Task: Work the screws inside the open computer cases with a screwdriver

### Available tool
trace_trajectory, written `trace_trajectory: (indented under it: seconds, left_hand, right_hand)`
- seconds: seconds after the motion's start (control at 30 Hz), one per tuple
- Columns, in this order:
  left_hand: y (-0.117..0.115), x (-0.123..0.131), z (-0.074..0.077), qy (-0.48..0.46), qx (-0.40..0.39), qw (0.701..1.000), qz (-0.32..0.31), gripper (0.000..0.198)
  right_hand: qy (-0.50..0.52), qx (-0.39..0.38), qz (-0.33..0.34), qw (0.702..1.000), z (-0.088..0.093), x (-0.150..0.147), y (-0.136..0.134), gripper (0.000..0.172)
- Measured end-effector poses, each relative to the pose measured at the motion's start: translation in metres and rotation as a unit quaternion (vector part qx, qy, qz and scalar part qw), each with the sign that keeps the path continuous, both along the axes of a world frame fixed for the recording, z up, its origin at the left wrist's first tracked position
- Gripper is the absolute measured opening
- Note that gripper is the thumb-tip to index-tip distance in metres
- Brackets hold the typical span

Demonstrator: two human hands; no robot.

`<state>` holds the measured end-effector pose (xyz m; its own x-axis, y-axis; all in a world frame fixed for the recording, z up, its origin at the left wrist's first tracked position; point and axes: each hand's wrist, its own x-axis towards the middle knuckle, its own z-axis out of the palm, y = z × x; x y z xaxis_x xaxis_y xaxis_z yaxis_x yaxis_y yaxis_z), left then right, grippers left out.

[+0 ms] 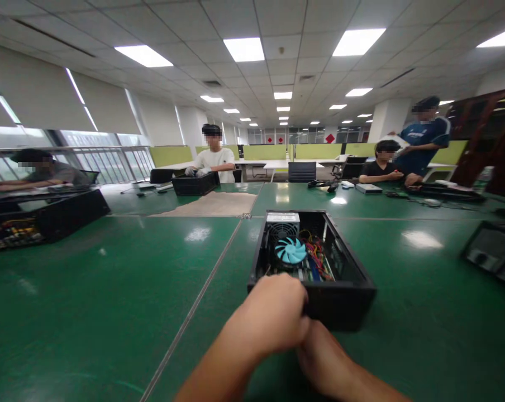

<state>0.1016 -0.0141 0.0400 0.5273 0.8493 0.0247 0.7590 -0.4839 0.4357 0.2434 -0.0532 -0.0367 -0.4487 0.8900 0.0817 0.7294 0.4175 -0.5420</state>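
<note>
An open black computer case (344,298) lies on the green table (110,290) just ahead of me. A blue fan (291,250), a grey-grilled power supply (282,223) and red and yellow wires (317,251) show inside it. My left hand (273,315) is curled into a fist against the case's near wall; what its fingers hold is hidden. My right hand (322,357) lies just below and behind it, also at the near wall, with its fingers hidden under the left hand.
Another open case (43,220) sits at the far left, a black box (194,183) at the back, and dark equipment (493,251) at the right. Several people sit or stand at the far side of the tables. A brown mat (213,205) lies mid-table.
</note>
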Motion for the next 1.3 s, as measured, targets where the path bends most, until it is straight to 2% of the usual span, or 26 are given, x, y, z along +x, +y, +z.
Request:
trace_trajectory:
  seconds: [0.1, 0.17, 0.3, 0.4, 0.5, 0.83, 0.93, 1.03, 1.2, 1.3]
  left_hand:
    - [0.061, 0.017, -0.012, 0.023, 0.038, 0.999, 0.020, 0.024]
    - [0.081, 0.020, -0.031, 0.027, 0.036, 0.999, 0.016, 0.026]
    - [0.090, 0.022, -0.076, 0.026, 0.030, 0.999, -0.018, 0.028]
    - [0.089, 0.027, -0.095, 0.036, 0.020, 0.998, -0.045, 0.027]
    - [0.089, 0.029, -0.100, 0.050, 0.016, 0.997, -0.058, 0.025]
    - [0.090, 0.029, -0.099, 0.067, 0.023, 0.995, -0.069, 0.024]
    - [0.086, 0.031, -0.094, 0.066, 0.034, 0.996, -0.055, 0.026]
    - [0.080, 0.032, -0.075, 0.050, 0.075, 0.996, -0.017, 0.027]
    - [0.084, 0.035, -0.011, 0.017, 0.219, 0.973, 0.073, 0.028]
    - [0.105, 0.041, 0.021, 0.053, 0.256, 0.963, 0.073, 0.044]
  right_hand:
    - [0.002, 0.041, -0.114, 0.993, -0.005, -0.005, 0.026, 0.060]
    - [-0.003, 0.047, -0.135, 0.990, -0.009, -0.004, 0.028, 0.065]
    - [-0.016, 0.036, -0.144, 0.989, -0.020, 0.004, 0.015, 0.060]
    - [-0.013, 0.028, -0.139, 0.990, -0.023, 0.008, 0.013, 0.046]
    - [-0.006, 0.021, -0.133, 0.991, -0.020, 0.011, 0.016, 0.042]
    - [0.000, 0.016, -0.126, 0.992, -0.015, 0.012, 0.013, 0.042]
    - [-0.003, 0.002, -0.125, 0.992, -0.014, 0.012, 0.016, 0.042]
    - [-0.011, -0.021, -0.119, 0.993, -0.009, 0.016, 0.020, 0.036]
    - [-0.042, -0.062, -0.047, 0.996, 0.007, 0.031, 0.019, 0.033]
    - [-0.069, -0.075, -0.008, 0.995, 0.015, 0.039, 0.016, 0.037]
